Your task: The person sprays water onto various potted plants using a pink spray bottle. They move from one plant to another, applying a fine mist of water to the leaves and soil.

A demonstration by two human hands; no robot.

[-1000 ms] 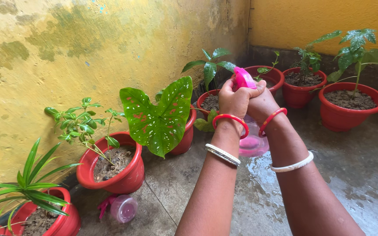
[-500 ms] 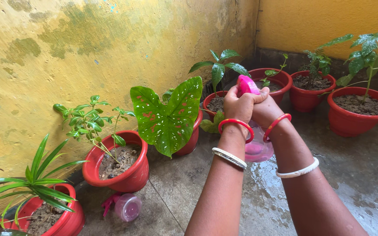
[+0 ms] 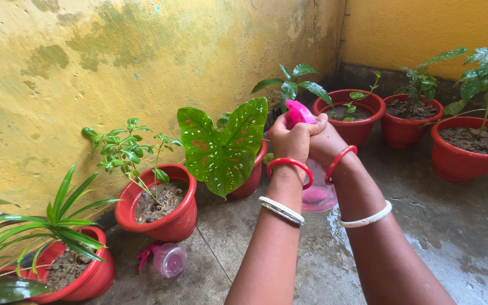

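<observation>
- Left hand (image 3: 288,138) and right hand (image 3: 327,141), both clenched, grasp a pink spray bottle (image 3: 317,189), held above the wet floor (image 3: 453,226).
- Its pink nozzle (image 3: 299,112) seems aimed toward a spotted green leaf (image 3: 224,147).
- Red pots (image 3: 162,217) line the yellow wall (image 3: 114,68).

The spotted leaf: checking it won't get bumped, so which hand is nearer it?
Left. The left hand is just right of the spotted leaf; the right hand lies beyond it, farther away.

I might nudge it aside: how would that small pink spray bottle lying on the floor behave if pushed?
The spray bottle lies on its side with a rounded body, so it would probably roll. It looks like thin plastic, likely light. The concrete floor looks wet, so it may slide.
</observation>
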